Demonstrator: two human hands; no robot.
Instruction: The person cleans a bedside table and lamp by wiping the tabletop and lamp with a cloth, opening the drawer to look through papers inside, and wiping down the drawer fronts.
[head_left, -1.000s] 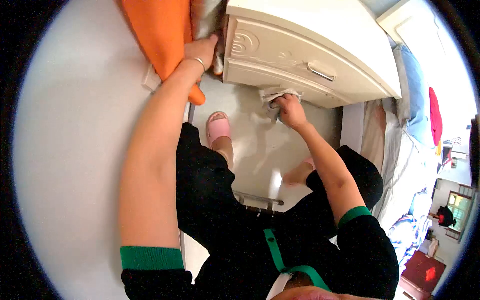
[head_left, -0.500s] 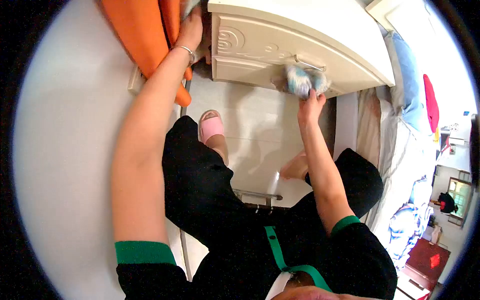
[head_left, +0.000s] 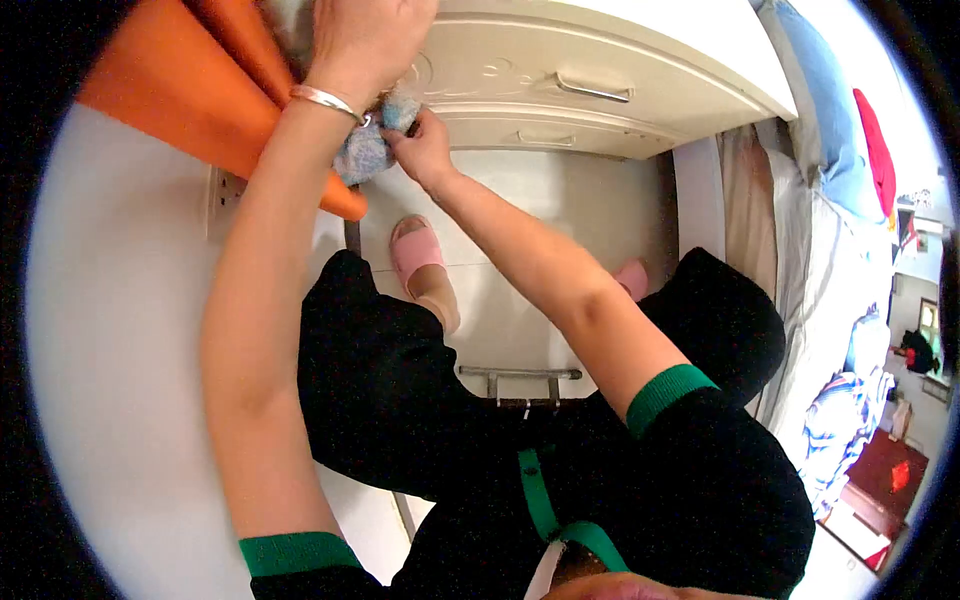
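My right hand [head_left: 422, 148] is closed on a fuzzy blue-and-white cloth [head_left: 368, 152], low beside the left end of the cream drawer cabinet [head_left: 500, 60]. Above it, at the cabinet's top left corner, is my left hand [head_left: 372, 35], with a silver bangle on the wrist. Its fingertips run out of the frame, so what they hold cannot be seen. Orange fabric [head_left: 190, 90] hangs left of my left wrist, and its lower tip shows past my forearm.
A wall socket [head_left: 226, 192] is behind my left forearm. My feet in pink slippers [head_left: 416, 250] rest on the tiled floor, with a metal bar [head_left: 520, 374] between my legs. A bed with a blue pillow [head_left: 825, 110] stands at the right.
My right hand has carried the cloth from the drawer front leftward to beneath my left hand. The view has shifted, and my left hand appears larger and nearer the cabinet's top edge.
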